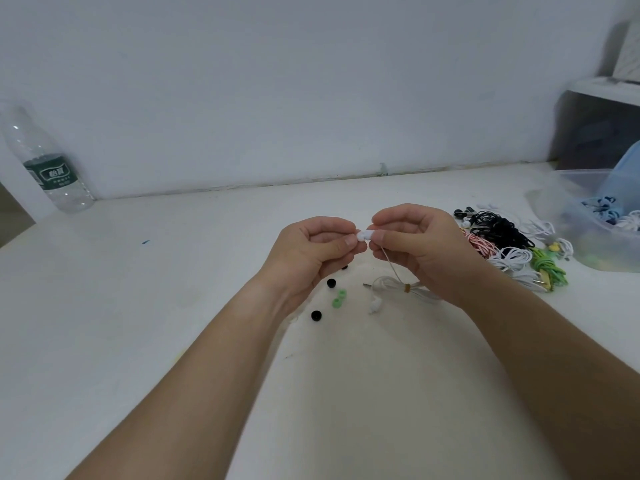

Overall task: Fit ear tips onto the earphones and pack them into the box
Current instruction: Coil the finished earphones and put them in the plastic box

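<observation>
Both hands meet above the middle of the white table [173,271]. My right hand [412,244] pinches a white earbud [367,234], whose thin cable drops to a tied white coil [401,287] below. My left hand [318,251] pinches a white ear tip [360,236] against the bud's end. The second white earbud [374,304] of the pair lies on the table. Loose ear tips lie under my left hand: two black ones [316,315] [331,283] and a green pair [338,299].
A heap of coiled earphones [502,244] in black, white, red-striped and green lies at the right. Behind it stands a clear plastic box [568,202] with earphones inside. A plastic water bottle [48,168] stands at the far left by the wall.
</observation>
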A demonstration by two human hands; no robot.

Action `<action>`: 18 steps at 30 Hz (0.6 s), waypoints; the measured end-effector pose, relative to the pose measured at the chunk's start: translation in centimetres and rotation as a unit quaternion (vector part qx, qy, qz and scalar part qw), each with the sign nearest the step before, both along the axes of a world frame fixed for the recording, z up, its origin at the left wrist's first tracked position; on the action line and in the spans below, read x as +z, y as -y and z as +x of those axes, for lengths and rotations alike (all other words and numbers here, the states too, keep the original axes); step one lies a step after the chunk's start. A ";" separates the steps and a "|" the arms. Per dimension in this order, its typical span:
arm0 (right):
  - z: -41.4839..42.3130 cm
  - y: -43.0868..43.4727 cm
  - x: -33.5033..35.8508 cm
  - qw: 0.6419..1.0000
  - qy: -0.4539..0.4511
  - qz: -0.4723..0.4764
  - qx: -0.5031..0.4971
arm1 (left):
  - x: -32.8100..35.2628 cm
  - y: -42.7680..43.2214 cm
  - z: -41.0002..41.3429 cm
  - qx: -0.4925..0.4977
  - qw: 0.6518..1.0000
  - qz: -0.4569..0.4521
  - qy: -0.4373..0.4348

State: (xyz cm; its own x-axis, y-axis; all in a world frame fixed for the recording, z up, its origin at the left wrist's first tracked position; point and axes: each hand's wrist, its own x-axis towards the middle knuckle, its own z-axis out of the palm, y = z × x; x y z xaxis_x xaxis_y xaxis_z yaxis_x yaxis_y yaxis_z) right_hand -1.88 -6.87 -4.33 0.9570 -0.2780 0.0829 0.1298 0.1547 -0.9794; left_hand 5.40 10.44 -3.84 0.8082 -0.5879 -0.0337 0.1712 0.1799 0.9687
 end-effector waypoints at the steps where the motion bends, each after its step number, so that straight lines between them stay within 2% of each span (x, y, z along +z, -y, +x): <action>1: 0.0 0.1 0.1 1.000 -0.001 0.001 0.006 | 0.0 0.0 0.0 -0.004 1.000 0.000 -0.001; 8: -0.6 0.5 0.6 0.999 -0.003 0.000 0.048 | 0.2 -0.1 -0.3 -0.043 0.999 0.004 -0.006; 18: -0.8 0.6 0.6 0.998 0.012 -0.033 0.059 | 0.1 -0.2 -0.5 -0.043 0.999 0.017 0.003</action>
